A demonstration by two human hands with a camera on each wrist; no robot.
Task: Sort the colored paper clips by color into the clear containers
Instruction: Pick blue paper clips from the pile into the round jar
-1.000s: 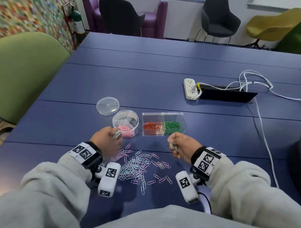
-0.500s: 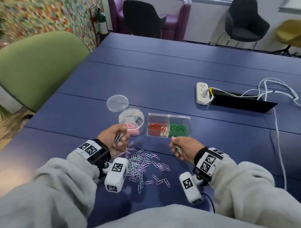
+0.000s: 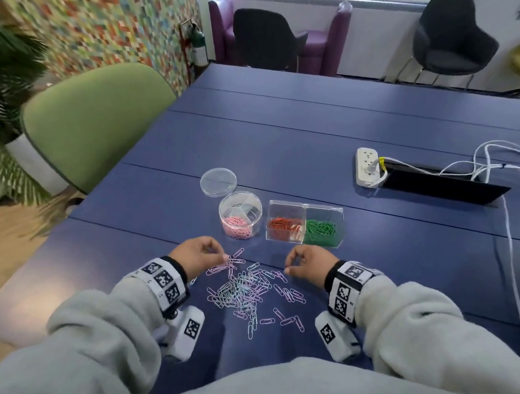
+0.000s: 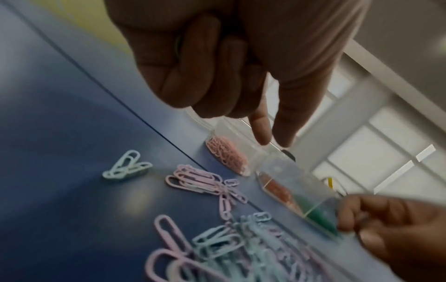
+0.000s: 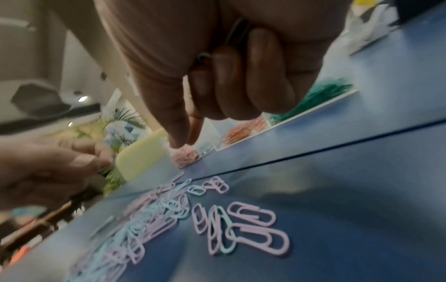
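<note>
While the round tub [image 3: 240, 215] and twin box [image 3: 304, 223] stand beyond both hands, the clip pile [image 3: 243, 290] lies between them; left hand [image 3: 198, 258] and right hand [image 3: 308, 265] each clutch clips in curled fingers.

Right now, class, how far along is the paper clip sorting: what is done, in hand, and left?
Done: pink clips lie in the round container; red clips and green clips fill the rectangular box. In hand: the left hand and right hand each hold clips in curled fingers, over the loose pile. Left: that lilac and light-blue pile.
</note>
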